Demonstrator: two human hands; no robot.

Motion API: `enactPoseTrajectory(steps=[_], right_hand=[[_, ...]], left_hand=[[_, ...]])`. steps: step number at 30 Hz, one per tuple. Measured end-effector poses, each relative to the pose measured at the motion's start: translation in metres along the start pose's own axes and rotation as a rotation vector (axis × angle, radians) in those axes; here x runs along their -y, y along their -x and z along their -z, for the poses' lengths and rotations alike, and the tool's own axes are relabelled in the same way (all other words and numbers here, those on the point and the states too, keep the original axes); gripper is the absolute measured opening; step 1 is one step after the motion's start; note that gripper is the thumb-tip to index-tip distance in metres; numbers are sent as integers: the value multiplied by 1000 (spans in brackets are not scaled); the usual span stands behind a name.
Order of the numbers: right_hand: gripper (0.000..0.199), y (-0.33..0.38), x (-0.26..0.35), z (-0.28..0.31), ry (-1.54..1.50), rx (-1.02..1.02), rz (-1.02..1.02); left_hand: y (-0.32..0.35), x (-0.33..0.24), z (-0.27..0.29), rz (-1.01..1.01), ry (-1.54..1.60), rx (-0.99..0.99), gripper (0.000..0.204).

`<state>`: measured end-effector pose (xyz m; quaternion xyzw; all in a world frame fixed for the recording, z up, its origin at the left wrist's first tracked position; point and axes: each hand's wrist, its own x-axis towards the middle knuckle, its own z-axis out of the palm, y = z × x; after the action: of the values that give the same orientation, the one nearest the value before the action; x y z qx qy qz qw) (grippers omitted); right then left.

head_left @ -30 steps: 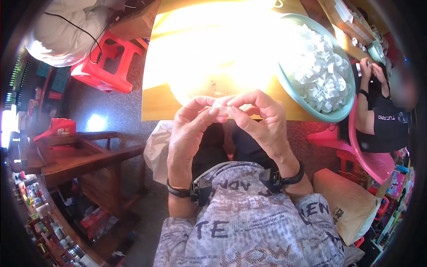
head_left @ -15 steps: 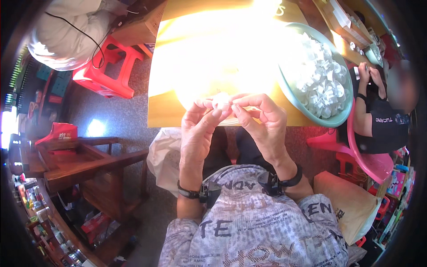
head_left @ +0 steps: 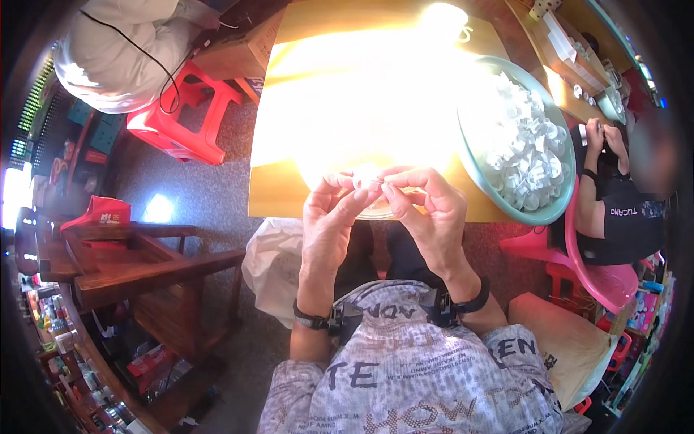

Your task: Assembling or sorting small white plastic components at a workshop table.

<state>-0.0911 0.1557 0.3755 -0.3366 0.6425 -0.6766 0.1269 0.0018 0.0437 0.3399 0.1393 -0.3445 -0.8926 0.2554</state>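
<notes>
You have one view, from the camera on your head, looking steeply down past your chest. Your left hand and right hand sit close at centre; the wooden table lies beyond, its edges bending toward the dark fisheye rim.

Bare left hand and right hand. Black wrist straps with small clipped devices. Grey patterned short-sleeved shirt, dark lettering all over.
</notes>
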Motion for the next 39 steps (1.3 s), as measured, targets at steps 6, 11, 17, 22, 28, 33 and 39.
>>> enactPoseTrajectory(steps=[6,11,17,22,28,33,39], right_hand=[[7,-1,0,0,-19,16,-5],[6,0,0,-1,-17,0,-25],[7,0,-3,2,-7,-15,4],[7,1,-1,5,7,35,-32],[8,-2,-1,6,178,14,123],[8,-1,-4,9,11,20,-10],[9,0,0,15,71,113,-26]], left_hand=[[-1,1,-1,17,9,-6,11],[-2,4,1,43,58,-7,11],[-2,3,-7,-14,-61,-11,15],[-2,5,-6,-60,-93,-3,20],[-1,5,-3,-61,-135,-10,19],[-1,6,-2,-86,-176,11,18],[2,2,-5,-46,-144,-10,39]])
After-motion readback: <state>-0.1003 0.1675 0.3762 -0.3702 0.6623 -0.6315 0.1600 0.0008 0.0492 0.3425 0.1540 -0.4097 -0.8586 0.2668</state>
